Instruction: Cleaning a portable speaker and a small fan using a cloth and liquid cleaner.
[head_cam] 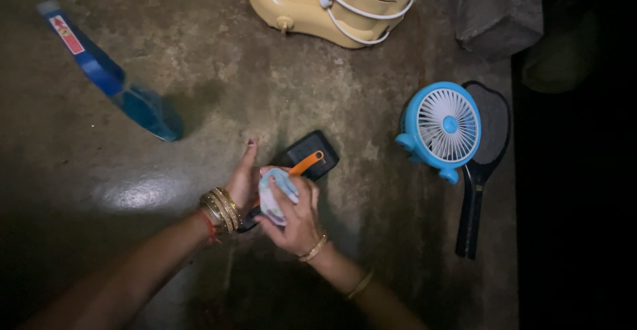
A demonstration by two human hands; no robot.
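Observation:
My left hand point(243, 179) grips a flat black device point(306, 152) with an orange strap or handle, holding it by its near end just above the concrete floor. My right hand point(295, 218) is closed on a small crumpled pale cloth point(277, 192) and presses it against the near part of the black device. Both hands meet at the middle of the view. Gold bangles circle both wrists. The device's near end is hidden under the cloth and my fingers.
A blue spray bottle point(116, 84) lies on the floor point(199, 84) at the far left. A cream appliance base point(318, 5) with a white cord stands at the top. A small blue fan point(441, 128) and a black racket-shaped swatter point(481, 171) lie right. A grey block point(497, 15) sits top right.

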